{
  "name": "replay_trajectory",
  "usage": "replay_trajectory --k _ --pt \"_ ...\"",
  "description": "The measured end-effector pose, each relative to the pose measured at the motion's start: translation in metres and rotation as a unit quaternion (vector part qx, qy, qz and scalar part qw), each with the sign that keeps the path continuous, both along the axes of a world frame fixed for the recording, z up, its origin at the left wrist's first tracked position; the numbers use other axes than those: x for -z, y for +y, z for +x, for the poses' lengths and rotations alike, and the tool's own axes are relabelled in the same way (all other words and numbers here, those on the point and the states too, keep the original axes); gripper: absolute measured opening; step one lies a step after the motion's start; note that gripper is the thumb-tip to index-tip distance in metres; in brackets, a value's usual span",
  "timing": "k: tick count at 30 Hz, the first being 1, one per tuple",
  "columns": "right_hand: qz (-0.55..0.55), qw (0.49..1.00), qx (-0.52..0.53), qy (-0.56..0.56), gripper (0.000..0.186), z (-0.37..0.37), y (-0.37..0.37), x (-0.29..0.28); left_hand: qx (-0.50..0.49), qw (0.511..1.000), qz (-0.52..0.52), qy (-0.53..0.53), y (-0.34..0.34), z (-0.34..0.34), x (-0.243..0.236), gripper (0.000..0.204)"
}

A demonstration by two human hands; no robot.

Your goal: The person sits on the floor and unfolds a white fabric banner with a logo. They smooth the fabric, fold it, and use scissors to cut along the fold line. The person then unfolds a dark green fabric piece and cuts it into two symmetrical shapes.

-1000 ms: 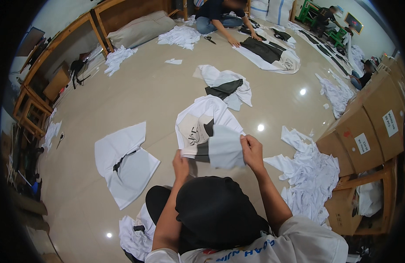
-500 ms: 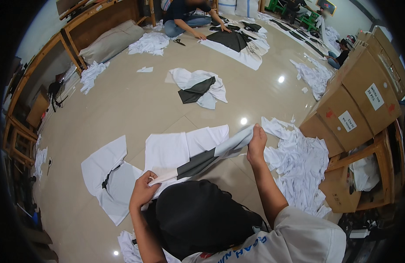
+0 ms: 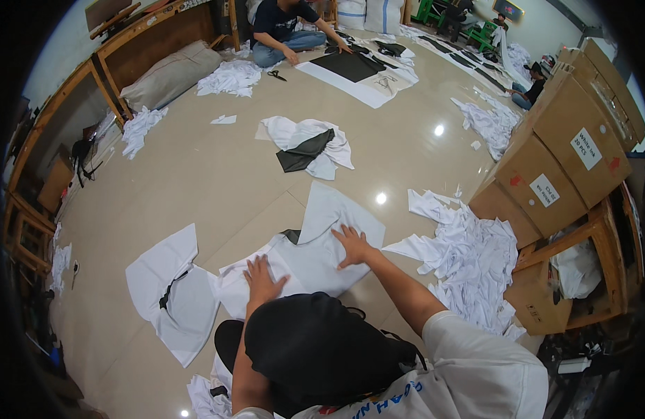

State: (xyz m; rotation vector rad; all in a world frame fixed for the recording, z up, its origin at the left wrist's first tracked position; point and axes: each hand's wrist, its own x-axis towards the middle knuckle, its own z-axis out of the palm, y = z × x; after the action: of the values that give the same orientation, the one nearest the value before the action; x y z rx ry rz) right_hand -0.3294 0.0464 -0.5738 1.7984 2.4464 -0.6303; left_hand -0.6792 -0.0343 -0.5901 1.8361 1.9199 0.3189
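White fabric panels (image 3: 308, 264) lie spread on the floor before me, with a dark grey patch (image 3: 290, 236) showing at their far edge. My left hand (image 3: 264, 281) presses flat on the near left part, fingers spread. On the right part rests my right hand (image 3: 352, 247), its fingers also spread wide. Neither hand grips anything. To the left is another white fabric piece (image 3: 172, 300) with a small black strip (image 3: 169, 290) across its middle. Farther out is a loose bundle of white fabric (image 3: 336, 150) with a dark grey piece (image 3: 306, 150) on it.
A large heap of white cloth (image 3: 469, 265) lies on the right, beside stacked cardboard boxes (image 3: 556, 153). Beyond, a person (image 3: 287, 35) sits by dark and white fabric (image 3: 347, 66), near scissors (image 3: 276, 75). A stuffed sack (image 3: 172, 73) leans by wooden frames at the left.
The long strip I held stretched up between both hands is now down on the floor. Both hands have let go, opened out and flattened on the white fabric. My right hand moved left and lower.
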Motion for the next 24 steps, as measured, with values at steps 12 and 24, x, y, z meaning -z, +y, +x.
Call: replay_trajectory --k 12,24 --pt "-0.085 0.948 -0.062 0.3 0.036 -0.061 -0.004 -0.049 0.115 0.989 0.064 -0.072 -0.012 0.029 -0.048 0.145" --pt "-0.137 0.92 0.014 0.368 0.05 -0.062 0.001 -0.22 -0.125 0.876 0.067 -0.461 0.0 -0.031 -0.041 0.024"
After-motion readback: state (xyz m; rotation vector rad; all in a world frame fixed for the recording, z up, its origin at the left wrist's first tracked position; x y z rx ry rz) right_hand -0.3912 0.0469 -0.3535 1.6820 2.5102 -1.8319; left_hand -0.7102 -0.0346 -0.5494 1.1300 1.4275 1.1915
